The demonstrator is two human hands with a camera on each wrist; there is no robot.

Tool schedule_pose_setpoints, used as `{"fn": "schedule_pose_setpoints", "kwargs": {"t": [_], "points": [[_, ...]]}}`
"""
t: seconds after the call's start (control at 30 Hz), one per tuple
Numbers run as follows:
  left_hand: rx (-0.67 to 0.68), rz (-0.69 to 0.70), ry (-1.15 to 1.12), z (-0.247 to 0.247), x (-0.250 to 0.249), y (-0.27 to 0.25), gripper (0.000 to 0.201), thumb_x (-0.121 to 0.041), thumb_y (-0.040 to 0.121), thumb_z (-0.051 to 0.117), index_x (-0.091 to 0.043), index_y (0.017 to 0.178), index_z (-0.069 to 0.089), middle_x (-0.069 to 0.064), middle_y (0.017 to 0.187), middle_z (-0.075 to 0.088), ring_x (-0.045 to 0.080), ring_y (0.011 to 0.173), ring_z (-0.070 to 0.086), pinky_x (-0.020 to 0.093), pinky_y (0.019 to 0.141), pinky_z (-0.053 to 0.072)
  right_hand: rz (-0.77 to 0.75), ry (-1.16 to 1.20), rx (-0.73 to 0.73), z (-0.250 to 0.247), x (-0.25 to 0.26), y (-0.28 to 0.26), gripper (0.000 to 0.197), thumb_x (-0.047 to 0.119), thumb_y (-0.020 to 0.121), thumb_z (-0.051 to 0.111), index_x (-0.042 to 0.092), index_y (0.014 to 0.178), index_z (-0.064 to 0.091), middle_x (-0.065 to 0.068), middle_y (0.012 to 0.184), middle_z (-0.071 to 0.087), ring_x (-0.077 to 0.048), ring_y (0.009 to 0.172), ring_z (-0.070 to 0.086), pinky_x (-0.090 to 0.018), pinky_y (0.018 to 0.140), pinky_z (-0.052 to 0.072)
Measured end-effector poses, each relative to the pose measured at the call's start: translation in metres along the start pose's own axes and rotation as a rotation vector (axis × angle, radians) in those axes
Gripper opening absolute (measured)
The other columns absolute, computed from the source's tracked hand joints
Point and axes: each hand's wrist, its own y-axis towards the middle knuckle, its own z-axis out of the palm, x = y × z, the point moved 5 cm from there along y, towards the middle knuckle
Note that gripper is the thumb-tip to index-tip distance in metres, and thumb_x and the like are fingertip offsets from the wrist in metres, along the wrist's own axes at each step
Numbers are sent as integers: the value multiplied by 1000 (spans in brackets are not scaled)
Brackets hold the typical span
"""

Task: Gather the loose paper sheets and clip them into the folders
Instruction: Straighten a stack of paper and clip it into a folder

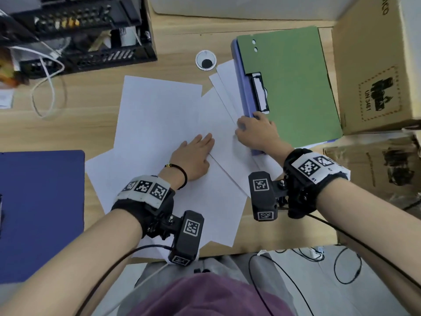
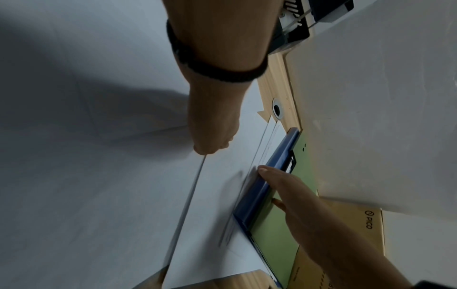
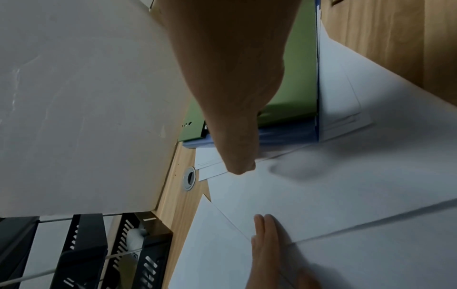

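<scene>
Several loose white sheets [image 1: 159, 115] lie fanned across the wooden desk. My left hand [image 1: 193, 153] rests flat on them, fingers straight; the left wrist view shows it [image 2: 212, 144] pressed down at a sheet's edge. A green folder [image 1: 296, 87] lies on a light blue folder [image 1: 241, 87] with a black clip [image 1: 259, 92]. Some sheets are tucked under the blue folder's left edge. My right hand [image 1: 252, 131] sits at that edge, fingers curled onto the sheets there. The sheets beside it [image 3: 296, 170] are blurred.
A dark blue folder [image 1: 41, 213] lies at the left near the desk's front edge. A black crate [image 1: 91, 42] with a white cable [image 1: 45, 87] stands at the back left. Cardboard boxes [image 1: 376, 65] wall in the right. A cable grommet [image 1: 205, 60] sits behind the sheets.
</scene>
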Motion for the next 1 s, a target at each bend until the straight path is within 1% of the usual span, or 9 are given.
{"fn": "schedule_pose_setpoints", "kwargs": {"t": [0.2, 0.37, 0.47, 0.63, 0.7, 0.77, 0.83, 0.9, 1.0], "points": [[-4, -36, -60, 8, 19, -23, 60, -20, 97, 31, -19, 153, 8, -7, 161, -1, 14, 148, 3, 42, 120, 9, 69, 18, 31, 1, 9, 2, 30, 25, 92, 41, 13, 115, 57, -11, 140, 48, -22, 148, 9, -41, 109, 22], [-43, -52, -126, 5, 23, -41, 50, -16, 96, 31, -13, 145, 26, 1, 155, 22, 17, 136, 27, 40, 117, 17, 52, -91, 38, 14, 25, -9, 36, 25, 93, 42, 12, 124, 53, -18, 141, 42, -29, 148, 4, -41, 118, 14], [-28, -68, -182, 6, 24, -50, 48, -16, 98, 31, -12, 145, 29, 1, 153, 25, 19, 134, 32, 37, 115, 15, 29, -111, 43, 20, 30, -6, 37, 26, 93, 42, 9, 124, 52, -15, 132, 52, -36, 147, 5, -45, 117, 18], [-75, -57, -176, 10, 25, -49, 50, -18, 97, 35, -16, 146, 31, -2, 154, 25, 21, 138, 28, 35, 114, 16, 26, -26, -45, 15, 26, 0, 34, 21, 90, 46, 10, 120, 56, -17, 110, 60, -35, 138, 29, -40, 117, 18], [-155, -58, -179, 5, 24, -45, 41, -16, 94, 39, -13, 135, 43, 4, 140, 42, 25, 121, 41, 29, 98, 30, -7, -38, -34, 16, 28, 0, 34, 20, 91, 46, 10, 121, 56, -15, 99, 61, -32, 130, 41, -37, 119, 9], [-207, -55, -189, -4, 18, -38, 36, -13, 91, 42, -9, 126, 47, 8, 129, 47, 27, 112, 45, 27, 88, 33, -37, -34, -8, 19, 30, -2, 37, 21, 93, 44, 13, 128, 54, -13, 94, 63, -27, 124, 49, -37, 121, 0], [-215, -23, -156, -11, 10, -25, 40, -13, 89, 43, -6, 129, 45, 9, 131, 45, 29, 119, 43, 31, 97, 33, -74, -23, 24, 17, 31, -7, 38, 20, 95, 41, 13, 131, 54, -6, 84, 61, -24, 121, 53, -38, 121, -3], [-182, -12, -126, -14, 1, -9, 51, -15, 91, 43, -7, 141, 35, 11, 148, 32, 31, 136, 29, 36, 109, 25, -101, -9, 56, 12, 27, -13, 38, 18, 99, 40, 10, 134, 52, -7, 93, 63, -25, 128, 47, -36, 120, 0], [-146, 31, -47, -22, -20, 17, 62, -16, 92, 42, -7, 149, 20, 10, 159, 10, 31, 145, 11, 42, 115, 18, -123, 77, 117, 2, 15, -20, 44, 17, 100, 41, 5, 143, 40, -15, 134, 55, -24, 146, 18, -30, 117, 6]]}}
